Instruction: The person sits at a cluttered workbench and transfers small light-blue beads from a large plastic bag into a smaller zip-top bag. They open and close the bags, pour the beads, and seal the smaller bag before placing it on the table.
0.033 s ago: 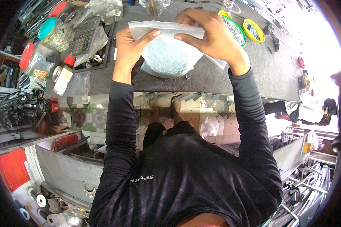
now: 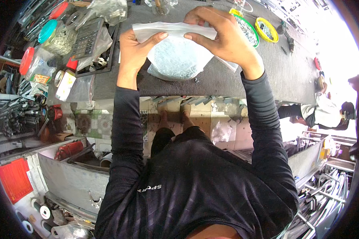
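Between my two hands is a clear plastic bag (image 2: 175, 57), rounded and full of small, pale, bluish-grey pieces too fine to name. It rests on or just above the dark workbench (image 2: 291, 79), close to the front edge. My left hand (image 2: 136, 49) grips the left part of the bag's flattened top, its thumb lying along the near side. At the right part of the top, my right hand (image 2: 225, 42) pinches the plastic, thumb in front and fingers bent behind. The far fingers of both hands are partly hidden. Another flat piece of clear plastic (image 2: 229, 65) shows under my right wrist.
Green-rimmed (image 2: 257, 39) and yellow (image 2: 275, 36) baskets of small metal parts stand beyond my right hand. To the left are a calculator (image 2: 83, 44), a teal-lidded jar (image 2: 48, 32) and a red-lidded jar (image 2: 26, 61). Another person (image 2: 327, 111) is at the far right.
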A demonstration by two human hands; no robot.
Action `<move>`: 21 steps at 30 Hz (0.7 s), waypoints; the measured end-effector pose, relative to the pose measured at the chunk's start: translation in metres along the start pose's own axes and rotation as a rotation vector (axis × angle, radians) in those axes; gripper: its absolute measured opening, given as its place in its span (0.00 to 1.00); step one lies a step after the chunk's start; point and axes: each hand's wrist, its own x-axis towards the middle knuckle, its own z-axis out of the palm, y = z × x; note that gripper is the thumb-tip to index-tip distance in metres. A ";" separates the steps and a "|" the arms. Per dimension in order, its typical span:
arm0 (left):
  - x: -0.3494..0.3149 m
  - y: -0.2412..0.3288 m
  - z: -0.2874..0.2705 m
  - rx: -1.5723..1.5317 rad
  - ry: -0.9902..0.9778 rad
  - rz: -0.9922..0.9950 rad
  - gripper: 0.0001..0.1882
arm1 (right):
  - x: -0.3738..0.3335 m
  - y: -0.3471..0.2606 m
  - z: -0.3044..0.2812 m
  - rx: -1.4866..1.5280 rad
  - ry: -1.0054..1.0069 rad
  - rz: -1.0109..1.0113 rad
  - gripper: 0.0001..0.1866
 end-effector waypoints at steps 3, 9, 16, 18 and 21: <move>-0.004 0.003 0.002 -0.020 0.006 0.018 0.18 | -0.007 -0.003 0.000 -0.070 0.088 -0.071 0.12; 0.000 0.008 -0.003 0.014 0.008 -0.027 0.20 | 0.003 0.017 -0.014 0.060 -0.092 -0.071 0.25; 0.018 0.008 -0.014 0.213 -0.164 0.120 0.20 | 0.004 0.029 0.000 0.109 -0.042 -0.059 0.13; 0.017 0.009 -0.009 0.173 -0.171 0.090 0.19 | 0.006 0.026 -0.003 0.051 -0.072 0.037 0.14; 0.013 0.011 -0.001 0.137 -0.149 0.055 0.18 | 0.010 0.021 -0.008 0.057 -0.090 0.086 0.15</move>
